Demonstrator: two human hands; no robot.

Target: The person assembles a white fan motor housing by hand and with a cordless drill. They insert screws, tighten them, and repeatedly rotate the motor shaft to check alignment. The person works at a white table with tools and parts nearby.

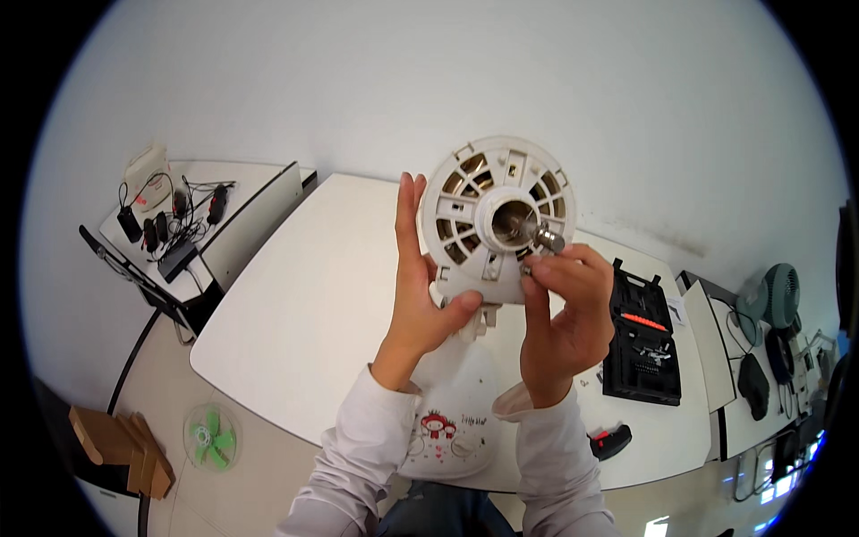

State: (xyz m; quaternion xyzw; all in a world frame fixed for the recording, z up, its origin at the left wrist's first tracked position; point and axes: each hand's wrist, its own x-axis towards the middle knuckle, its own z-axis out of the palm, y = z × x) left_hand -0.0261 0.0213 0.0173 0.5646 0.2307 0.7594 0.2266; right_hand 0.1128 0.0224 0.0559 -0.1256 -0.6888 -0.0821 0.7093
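The round white motor housing (441, 237) of an electric fan is held up above the table, its vented front turned toward me. A metal shaft (548, 240) sticks out of its central collar. My left hand (416, 286) grips the housing from the left, thumb at the lower front edge and fingers stretched up along its side. At the lower right of the front, my right hand (571, 313) has thumb and forefinger pinched together; anything between them is too small to make out. Below stands the white fan base (455, 430) with a printed cartoon, its neck partly hidden by my left hand.
On the table's right lie an open black tool case (617, 376) with bits and a black-and-red power tool (611, 442). Adapters and cables (183, 215) lie on the left table. Green fan blades (213, 438) and cardboard (134, 452) are on the floor. A dark green fan (781, 295) stands far right.
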